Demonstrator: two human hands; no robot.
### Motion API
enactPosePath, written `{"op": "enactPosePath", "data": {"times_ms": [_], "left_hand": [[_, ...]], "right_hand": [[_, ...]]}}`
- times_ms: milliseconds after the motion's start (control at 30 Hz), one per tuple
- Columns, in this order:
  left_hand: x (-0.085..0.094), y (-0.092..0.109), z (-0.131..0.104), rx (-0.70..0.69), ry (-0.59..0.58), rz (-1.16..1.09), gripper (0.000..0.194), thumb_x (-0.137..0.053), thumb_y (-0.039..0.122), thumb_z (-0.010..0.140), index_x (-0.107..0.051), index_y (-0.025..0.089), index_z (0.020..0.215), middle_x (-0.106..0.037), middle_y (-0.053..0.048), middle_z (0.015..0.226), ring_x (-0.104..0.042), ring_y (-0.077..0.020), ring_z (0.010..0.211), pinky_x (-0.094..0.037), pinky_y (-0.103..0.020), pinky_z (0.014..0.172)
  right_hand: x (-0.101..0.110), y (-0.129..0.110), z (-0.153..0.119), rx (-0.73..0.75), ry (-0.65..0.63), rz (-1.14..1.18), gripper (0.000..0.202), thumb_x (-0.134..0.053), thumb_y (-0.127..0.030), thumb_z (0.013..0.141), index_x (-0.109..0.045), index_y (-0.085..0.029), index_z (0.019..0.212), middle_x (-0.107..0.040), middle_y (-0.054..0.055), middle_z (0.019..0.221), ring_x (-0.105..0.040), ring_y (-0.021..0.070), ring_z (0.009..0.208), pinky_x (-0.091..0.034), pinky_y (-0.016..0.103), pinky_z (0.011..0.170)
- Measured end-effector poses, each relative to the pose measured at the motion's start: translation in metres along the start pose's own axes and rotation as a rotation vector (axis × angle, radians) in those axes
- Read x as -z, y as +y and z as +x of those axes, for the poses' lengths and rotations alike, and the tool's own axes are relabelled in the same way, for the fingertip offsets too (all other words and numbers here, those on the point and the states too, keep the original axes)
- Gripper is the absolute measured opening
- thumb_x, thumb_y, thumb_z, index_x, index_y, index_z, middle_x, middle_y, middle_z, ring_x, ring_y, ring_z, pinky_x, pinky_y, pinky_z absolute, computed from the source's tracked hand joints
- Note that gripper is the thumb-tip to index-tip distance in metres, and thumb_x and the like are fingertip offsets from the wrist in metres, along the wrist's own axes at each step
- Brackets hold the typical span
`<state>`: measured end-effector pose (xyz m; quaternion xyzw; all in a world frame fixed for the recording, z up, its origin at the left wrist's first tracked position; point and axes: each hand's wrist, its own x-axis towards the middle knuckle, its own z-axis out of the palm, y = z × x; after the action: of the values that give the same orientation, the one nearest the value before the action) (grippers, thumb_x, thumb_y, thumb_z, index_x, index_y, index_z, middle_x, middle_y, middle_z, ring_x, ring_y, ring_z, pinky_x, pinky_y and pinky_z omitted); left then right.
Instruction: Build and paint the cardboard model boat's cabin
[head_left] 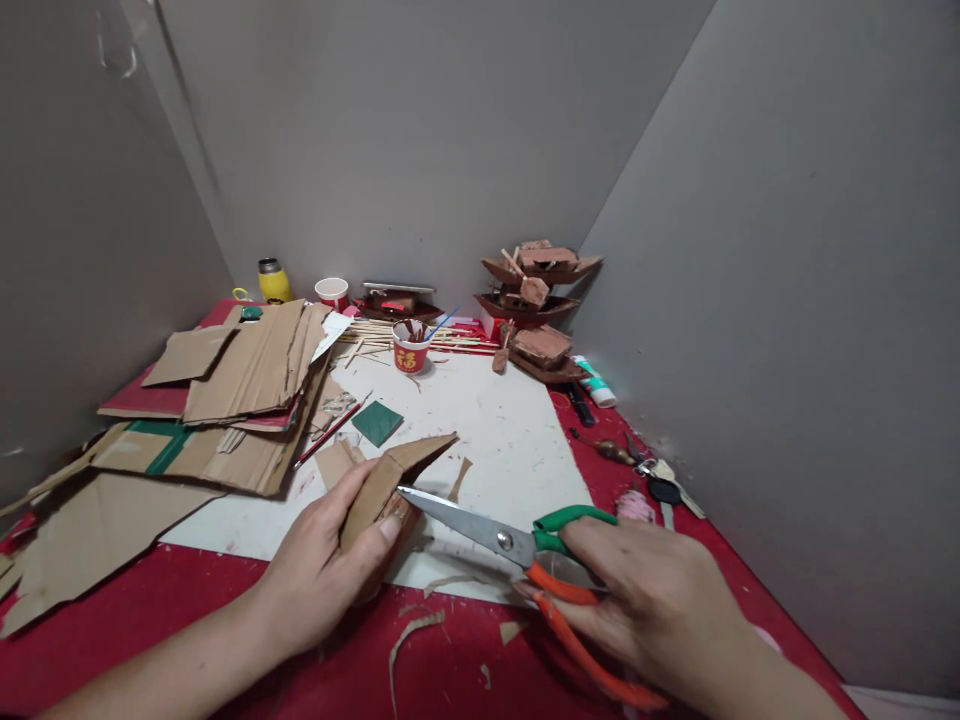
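Observation:
My left hand (322,550) is closed round a folded cardboard piece (375,492) with a pointed end, held above the front of the white sheet (495,440). Its thumb presses on the near side. In my right hand (645,590) is a pair of scissors (480,530) with one green and one orange handle. The blades look nearly closed, and their tip touches the cardboard piece's edge near my left thumb. Narrow cardboard offcuts (412,640) lie below on the red table cover (300,680).
Stacked cardboard sheets (247,370) fill the left side. A paper cup (410,350) with brushes stands at centre back near thin wooden sticks (367,335). Brown model boats (544,350) sit at back right; keys (664,485) lie by the right wall. A green square (377,423) rests beside a pencil (330,433).

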<state>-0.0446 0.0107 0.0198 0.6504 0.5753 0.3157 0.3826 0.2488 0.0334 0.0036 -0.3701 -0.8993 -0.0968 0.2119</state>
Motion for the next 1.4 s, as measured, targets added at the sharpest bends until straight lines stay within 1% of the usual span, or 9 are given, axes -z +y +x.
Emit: {"op": "enactPosePath", "data": {"times_ms": [100,333,533,800,1067,1167,1267,1333,1400], "left_hand": [[0.000,0.000,0.000,-0.007,-0.002,0.000,0.055,-0.048,0.047,0.091,-0.040,0.026,0.140,-0.053,-0.003,0.141,-0.046,-0.0245,0.129,-0.035,-0.036,0.106],[0.001,0.001,0.001,-0.036,0.007,0.031,0.054,-0.048,0.048,0.090,-0.043,0.022,0.137,-0.055,-0.006,0.138,-0.049,-0.0251,0.126,-0.036,-0.035,0.105],[0.001,0.001,0.000,-0.063,0.008,0.104,0.053,-0.047,0.046,0.091,-0.039,0.024,0.139,-0.056,-0.006,0.137,-0.052,-0.0243,0.123,-0.038,-0.035,0.102],[0.001,-0.001,0.001,-0.087,0.016,0.176,0.053,-0.045,0.046,0.091,-0.039,0.023,0.139,-0.057,-0.007,0.135,-0.053,-0.0243,0.121,-0.040,-0.037,0.101],[0.004,0.004,-0.001,-0.081,0.013,0.118,0.054,-0.046,0.046,0.091,-0.041,0.022,0.139,-0.056,-0.007,0.137,-0.052,-0.0247,0.123,-0.039,-0.037,0.102],[0.007,0.000,0.001,-0.035,0.050,0.002,0.056,-0.049,0.048,0.089,-0.043,0.023,0.139,-0.054,-0.006,0.140,-0.045,-0.0256,0.131,-0.034,-0.038,0.108],[0.012,-0.004,0.004,0.143,0.136,-0.285,0.059,-0.056,0.052,0.083,-0.051,0.021,0.134,-0.051,-0.006,0.143,-0.036,-0.0278,0.137,-0.032,-0.039,0.109],[0.017,-0.003,0.006,0.301,0.141,-0.572,0.056,-0.059,0.052,0.080,-0.059,0.018,0.125,-0.060,-0.009,0.133,-0.051,-0.0305,0.125,-0.042,-0.041,0.100],[0.021,-0.001,0.007,0.417,0.060,-0.862,0.050,-0.059,0.050,0.079,-0.065,0.015,0.115,-0.073,-0.011,0.109,-0.068,-0.0298,0.098,-0.051,-0.040,0.083]], "right_hand": [[0.000,0.001,0.000,-0.012,0.003,-0.012,0.038,-0.060,-0.049,0.085,-0.044,-0.022,0.063,-0.050,-0.004,0.053,-0.045,0.0133,0.047,-0.025,0.027,0.052],[0.001,0.001,0.001,-0.084,-0.108,0.051,0.036,-0.061,-0.049,0.083,-0.044,-0.023,0.065,-0.054,-0.004,0.055,-0.049,0.0131,0.047,-0.028,0.026,0.050],[-0.001,0.000,0.001,-0.099,-0.142,0.043,0.033,-0.058,-0.049,0.084,-0.045,-0.024,0.067,-0.057,-0.004,0.056,-0.053,0.0153,0.048,-0.030,0.027,0.051],[-0.001,0.001,0.000,-0.009,-0.074,0.038,0.036,-0.056,-0.051,0.087,-0.045,-0.023,0.066,-0.056,-0.004,0.054,-0.051,0.0137,0.044,-0.028,0.027,0.049],[-0.001,0.000,0.004,0.020,0.024,-0.029,0.038,-0.051,-0.052,0.090,-0.044,-0.023,0.065,-0.055,-0.003,0.053,-0.051,0.0146,0.044,-0.029,0.027,0.049],[0.003,0.002,0.005,0.009,0.035,-0.019,0.040,-0.053,-0.054,0.087,-0.045,-0.023,0.064,-0.054,-0.003,0.051,-0.051,0.0147,0.043,-0.030,0.026,0.047],[0.006,0.009,0.005,-0.047,0.092,-0.005,0.042,-0.051,-0.057,0.087,-0.047,-0.023,0.063,-0.052,-0.004,0.047,-0.050,0.0145,0.040,-0.032,0.026,0.045],[0.005,0.015,0.005,-0.151,0.093,-0.024,0.040,-0.050,-0.057,0.087,-0.051,-0.023,0.065,-0.054,-0.003,0.047,-0.053,0.0156,0.039,-0.033,0.025,0.042],[0.002,0.021,0.004,-0.258,0.054,-0.091,0.035,-0.052,-0.055,0.086,-0.055,-0.024,0.070,-0.061,-0.002,0.049,-0.059,0.0188,0.041,-0.034,0.026,0.040]]}}
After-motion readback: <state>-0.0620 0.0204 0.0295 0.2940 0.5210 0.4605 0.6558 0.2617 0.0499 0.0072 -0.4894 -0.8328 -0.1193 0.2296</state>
